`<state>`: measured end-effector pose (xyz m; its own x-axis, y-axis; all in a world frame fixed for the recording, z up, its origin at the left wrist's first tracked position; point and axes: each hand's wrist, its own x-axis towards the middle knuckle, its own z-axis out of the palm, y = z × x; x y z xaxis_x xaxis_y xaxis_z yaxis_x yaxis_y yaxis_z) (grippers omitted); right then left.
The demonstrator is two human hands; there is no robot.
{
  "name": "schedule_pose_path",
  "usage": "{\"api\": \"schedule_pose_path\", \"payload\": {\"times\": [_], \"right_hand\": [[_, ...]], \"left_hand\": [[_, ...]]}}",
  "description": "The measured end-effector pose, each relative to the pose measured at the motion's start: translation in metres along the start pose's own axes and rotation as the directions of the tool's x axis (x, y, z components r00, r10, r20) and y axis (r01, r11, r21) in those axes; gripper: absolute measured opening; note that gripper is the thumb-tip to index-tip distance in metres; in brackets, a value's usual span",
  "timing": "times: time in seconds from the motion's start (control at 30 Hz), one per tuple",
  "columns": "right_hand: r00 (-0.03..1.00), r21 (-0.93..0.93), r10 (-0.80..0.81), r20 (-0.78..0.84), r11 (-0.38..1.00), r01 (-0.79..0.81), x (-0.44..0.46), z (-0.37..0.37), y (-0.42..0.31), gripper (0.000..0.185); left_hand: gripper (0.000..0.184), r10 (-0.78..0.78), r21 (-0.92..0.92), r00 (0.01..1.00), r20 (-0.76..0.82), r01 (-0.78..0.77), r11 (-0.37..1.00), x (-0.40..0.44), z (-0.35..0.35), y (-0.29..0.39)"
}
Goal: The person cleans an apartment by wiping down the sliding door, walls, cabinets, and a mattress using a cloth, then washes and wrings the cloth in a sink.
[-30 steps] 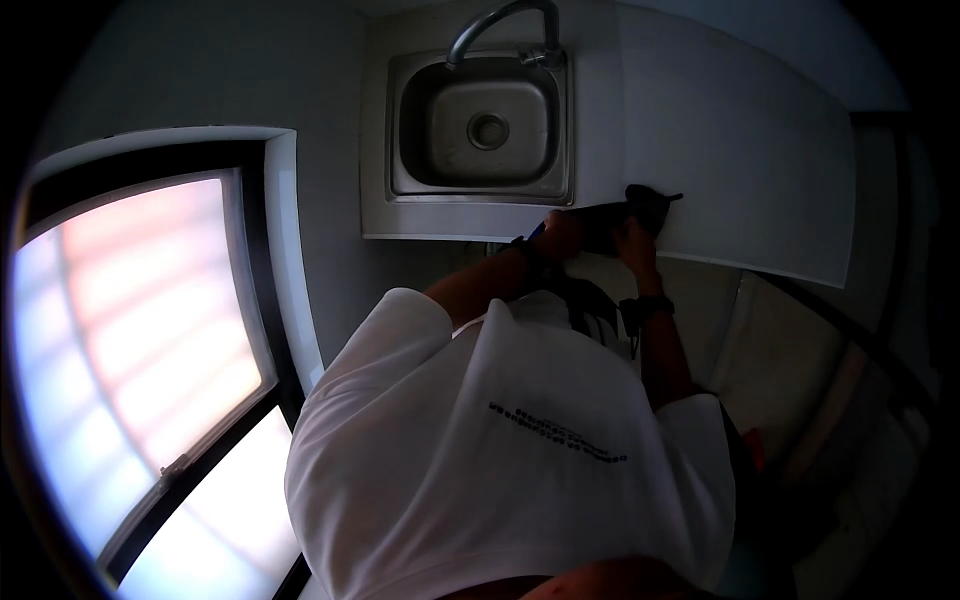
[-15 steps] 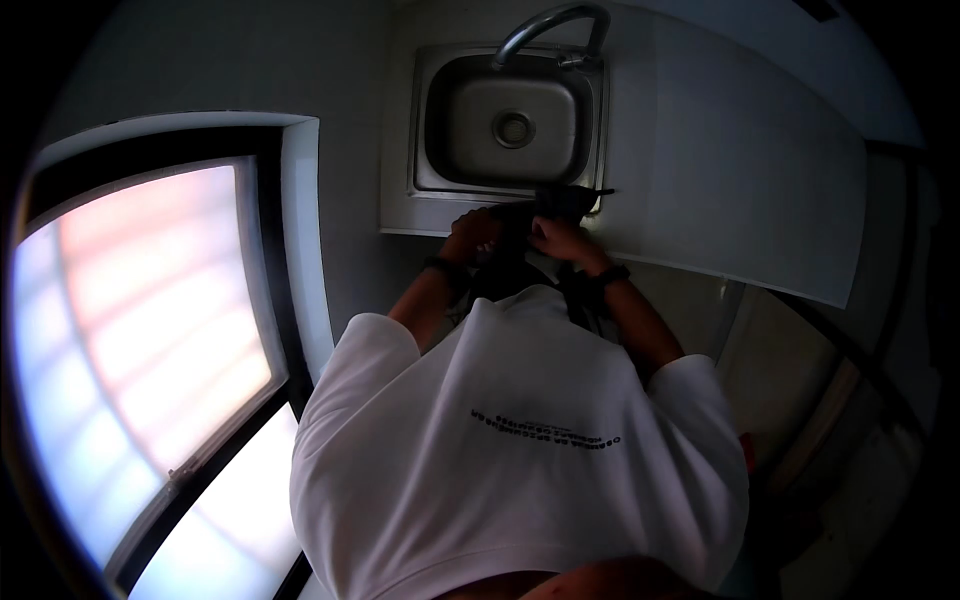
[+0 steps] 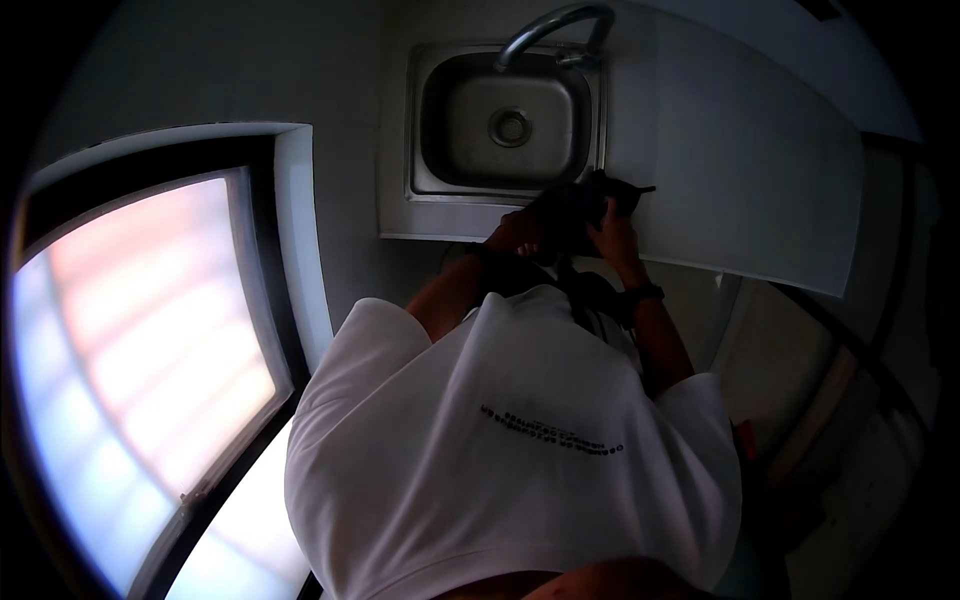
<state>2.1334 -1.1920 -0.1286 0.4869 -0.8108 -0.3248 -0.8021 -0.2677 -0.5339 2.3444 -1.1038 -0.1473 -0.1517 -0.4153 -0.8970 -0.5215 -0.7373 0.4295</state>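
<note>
A dark, soft-looking item (image 3: 570, 212), too dim to make out fully, lies between my hands at the counter's front edge, near the sink's lower right corner. My left hand (image 3: 514, 233) is closed on its left part. On its right part my right hand (image 3: 615, 235) grips it with bent fingers. A thin dark strip sticks out to the right past my right hand. Dark bands circle both wrists, and more dark material hangs below the item, against the white shirt (image 3: 510, 440).
A steel sink (image 3: 420, 190) is set in the pale counter (image 3: 750, 170), with a curved faucet (image 3: 560, 18) behind it. At the left is a bright window (image 3: 160, 330) with a dark frame. A small red thing (image 3: 745, 440) shows at the lower right.
Over the last half second both hands and the dark item have shifted right along the counter edge. Earlier, they moved left relative to the sink. The camera view has also shifted.
</note>
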Motion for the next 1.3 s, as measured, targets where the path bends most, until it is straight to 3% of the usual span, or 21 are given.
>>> {"api": "schedule_pose_path", "payload": {"times": [0.07, 0.13, 0.23, 0.37, 0.47, 0.53, 0.67, 0.73, 0.77, 0.83, 0.87, 0.93, 0.97, 1.0, 1.03, 1.07, 1.13, 1.2, 1.23, 1.27, 1.3], "right_hand": [[0.997, -0.006, 0.067, 0.038, 0.998, -0.066, -0.005, -0.004, 0.015, 0.048], [0.995, -0.049, 0.016, 0.103, 0.999, -0.011, -0.008, -0.006, 0.023, 0.036], [0.978, -0.03, -0.08, 0.191, 0.996, 0.087, -0.008, 0.001, 0.021, 0.03], [0.931, 0.011, -0.216, 0.294, 0.975, 0.222, 0.003, 0.02, -0.006, 0.031], [0.863, 0.036, -0.264, 0.43, 0.961, 0.275, 0.009, 0.034, -0.041, 0.035], [0.8, 0.107, -0.384, 0.461, 0.919, 0.38, 0.009, 0.045, -0.065, 0.04], [0.721, 0.162, -0.456, 0.522, 0.883, 0.441, 0.007, 0.053, -0.102, 0.043], [0.614, 0.214, -0.623, 0.484, 0.765, 0.608, 0.009, 0.072, -0.1, 0.052], [0.614, 0.214, -0.624, 0.484, 0.765, 0.608, 0.008, 0.076, -0.097, 0.052], [0.626, 0.243, -0.671, 0.397, 0.735, 0.633, 0.006, 0.076, -0.089, 0.049], [0.629, 0.24, -0.668, 0.399, 0.738, 0.631, 0.005, 0.07, -0.085, 0.049], [0.723, 0.352, -0.497, 0.48, 0.864, 0.36, 0.002, 0.05, -0.071, 0.044], [0.723, 0.347, -0.493, 0.483, 0.866, 0.359, 0.001, 0.041, -0.06, 0.044], [0.777, 0.351, -0.362, 0.515, 0.916, 0.193, 0.001, 0.031, -0.048, 0.042], [0.807, 0.35, -0.222, 0.548, 0.937, 0.021, 0.001, 0.022, -0.034, 0.039], [0.857, 0.332, -0.177, 0.483, 0.943, 0.008, 0.001, 0.014, -0.015, 0.036], [0.901, 0.31, -0.119, 0.416, 0.951, -0.017, 0.0, -0.003, 0.02, 0.033], [0.972, 0.083, 0.048, 0.229, 0.994, -0.069, -0.003, -0.024, 0.039, 0.031], [0.972, 0.075, 0.059, 0.228, 0.994, -0.077, -0.007, -0.021, 0.043, 0.031], [0.993, 0.067, -0.042, 0.107, 0.997, 0.034, -0.011, -0.018, 0.047, 0.028], [0.989, 0.045, -0.145, -0.007, 0.988, 0.145, -0.015, -0.016, 0.052, 0.025]], "left_hand": [[0.053, 0.024, -0.072, 1.0, 0.015, -0.023, 0.997, -0.009, 0.001, 0.014], [0.062, 0.013, 0.006, 1.0, 0.02, -0.013, 1.0, -0.017, -0.001, 0.022], [0.055, 0.007, -0.078, 1.0, 0.002, -0.006, 0.997, -0.025, -0.008, 0.019], [0.054, -0.016, -0.101, 0.999, -0.038, 0.012, 0.995, -0.01, -0.019, -0.035], [0.049, -0.139, -0.139, 0.99, -0.019, 0.135, 0.981, -0.033, -0.039, -0.065], [0.043, -0.161, -0.155, 0.971, -0.178, 0.133, 0.979, -0.062, -0.049, -0.077], [0.04, -0.243, -0.187, 0.94, -0.241, 0.201, 0.962, -0.054, -0.061, -0.137], [0.043, -0.168, 0.131, 0.848, -0.502, 0.267, 0.955, -0.038, -0.056, -0.165], [0.043, -0.168, 0.132, 0.848, -0.502, 0.267, 0.955, -0.028, -0.05, -0.178], [0.044, 0.25, 0.258, 0.676, -0.693, -0.091, 0.962, -0.008, -0.037, -0.2], [0.044, 0.252, 0.258, 0.677, -0.691, -0.095, 0.962, 0.003, -0.033, -0.203], [0.035, 0.575, 0.758, 0.726, -0.376, -0.116, 0.642, 0.032, -0.019, -0.193], [0.037, 0.503, 0.611, 0.77, -0.392, -0.191, 0.768, 0.016, -0.01, -0.151], [0.039, 0.431, 0.438, 0.815, -0.387, -0.249, 0.864, -0.013, -0.001, -0.094], [0.041, 0.486, 0.472, 0.793, -0.367, -0.292, 0.832, -0.018, 0.007, -0.066], [0.043, 0.538, 0.503, 0.77, -0.341, -0.334, 0.797, -0.022, 0.013, -0.04], [0.057, 0.822, 0.712, 0.534, -0.199, -0.498, 0.496, -0.016, 0.029, -0.004], [0.064, 0.828, 0.63, 0.55, -0.106, -0.607, 0.484, 0.003, 0.045, 0.013], [0.073, 0.833, 0.541, 0.553, -0.021, -0.694, 0.474, 0.006, 0.047, 0.021], [0.073, 0.84, 0.535, 0.543, -0.015, -0.705, 0.466, 0.007, 0.044, 0.023], [0.075, 0.896, 0.53, 0.444, -0.023, -0.754, 0.387, 0.007, 0.039, 0.021]]}}
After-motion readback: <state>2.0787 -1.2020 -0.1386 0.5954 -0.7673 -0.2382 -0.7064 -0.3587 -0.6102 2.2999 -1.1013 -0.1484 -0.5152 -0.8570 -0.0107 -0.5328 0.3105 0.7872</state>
